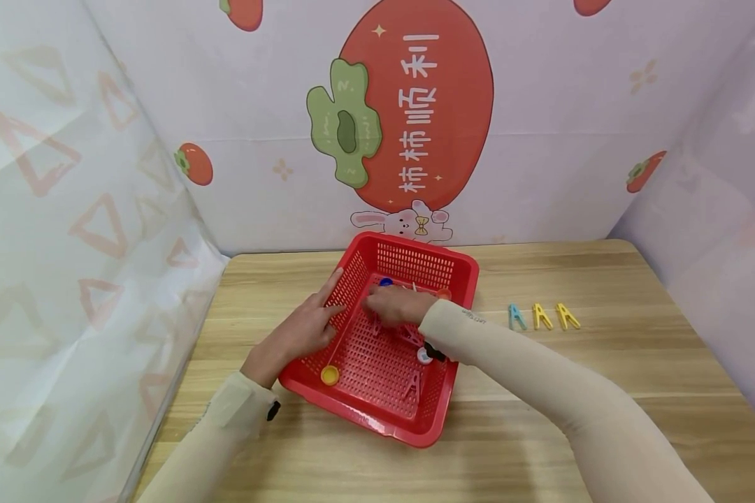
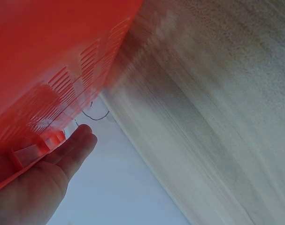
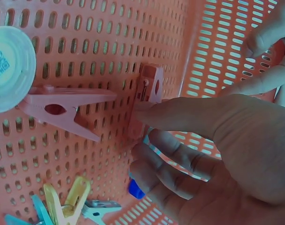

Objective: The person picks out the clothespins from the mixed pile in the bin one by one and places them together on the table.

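A red plastic basket [image 1: 366,418] with perforated walls sits angled on the table. My left hand [image 1: 305,327] holds its left rim, thumb inside and fingers [image 2: 76,152] along the outside. Down in the basket is my right hand [image 1: 398,306], its thumb touching a pink clothespin [image 3: 151,84] and its other fingers bent, with a gap from the thumb. Beside it on the basket floor lie another pink clothespin [image 3: 65,110] and a white round cap [image 3: 11,70]. Yellow [image 3: 67,201] and light blue clothespins lie farther off, near a dark blue cap [image 3: 135,188].
Near the basket's front are a yellow cap [image 1: 330,375] and a pink clothespin [image 1: 413,385]; an orange cap [image 1: 443,294] lies at the back right. Right of the basket, a blue clothespin [image 1: 516,316] and two yellow clothespins [image 1: 542,316] stand in a row on the wooden table [image 1: 635,391].
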Demonstrator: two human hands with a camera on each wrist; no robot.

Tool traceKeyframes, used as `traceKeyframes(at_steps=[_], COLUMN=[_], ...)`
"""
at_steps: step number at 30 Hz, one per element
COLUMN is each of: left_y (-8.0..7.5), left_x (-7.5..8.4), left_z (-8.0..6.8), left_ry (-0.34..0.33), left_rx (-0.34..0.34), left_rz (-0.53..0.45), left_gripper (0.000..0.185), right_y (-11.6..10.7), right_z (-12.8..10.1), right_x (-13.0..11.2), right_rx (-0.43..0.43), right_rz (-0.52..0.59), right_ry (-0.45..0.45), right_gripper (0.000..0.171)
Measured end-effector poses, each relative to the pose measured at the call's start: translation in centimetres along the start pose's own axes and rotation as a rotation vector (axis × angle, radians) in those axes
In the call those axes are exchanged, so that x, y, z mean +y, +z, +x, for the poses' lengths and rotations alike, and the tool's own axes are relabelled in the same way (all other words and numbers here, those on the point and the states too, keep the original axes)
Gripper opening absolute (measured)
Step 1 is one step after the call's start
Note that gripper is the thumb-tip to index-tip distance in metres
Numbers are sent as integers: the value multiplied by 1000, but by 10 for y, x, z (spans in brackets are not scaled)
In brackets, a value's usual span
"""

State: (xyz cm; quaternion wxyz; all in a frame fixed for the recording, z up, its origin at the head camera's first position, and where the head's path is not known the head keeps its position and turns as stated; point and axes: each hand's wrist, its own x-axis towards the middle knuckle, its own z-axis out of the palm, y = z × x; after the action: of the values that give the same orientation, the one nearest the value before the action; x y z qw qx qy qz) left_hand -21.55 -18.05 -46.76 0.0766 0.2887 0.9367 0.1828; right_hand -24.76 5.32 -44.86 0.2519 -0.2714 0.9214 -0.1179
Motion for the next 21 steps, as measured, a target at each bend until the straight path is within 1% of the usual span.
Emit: traceKeyframes(at_steps=[3, 7, 9, 14, 16, 18, 21], left_y=[0, -1, -1, -1, -1, -1, -1], left_x=[1, 2, 2, 2, 2, 2, 2], left_z=[0, 0, 0, 0, 0, 0, 0], left_ry=[4, 12, 13, 9, 10, 12, 14], left_rx=[0, 5, 6, 7, 8, 10, 10], left_rz=[2, 8, 11, 7, 10, 16, 27], left_gripper=[52, 51, 51, 51, 51, 51, 51], right_y=[1, 3, 5, 8, 9, 10, 11], right_z=[-1, -1, 0, 2, 3, 3, 4], right_x=[1, 1, 0, -3, -4, -5, -6], right_rx=[5, 6, 8, 21, 25, 26, 25], right_rz=[11, 31, 53, -6, -67, -99, -124], right_ry=[-15, -21, -10, -10, -21, -24, -23], right_gripper=[50, 54, 55, 51, 49, 48, 44])
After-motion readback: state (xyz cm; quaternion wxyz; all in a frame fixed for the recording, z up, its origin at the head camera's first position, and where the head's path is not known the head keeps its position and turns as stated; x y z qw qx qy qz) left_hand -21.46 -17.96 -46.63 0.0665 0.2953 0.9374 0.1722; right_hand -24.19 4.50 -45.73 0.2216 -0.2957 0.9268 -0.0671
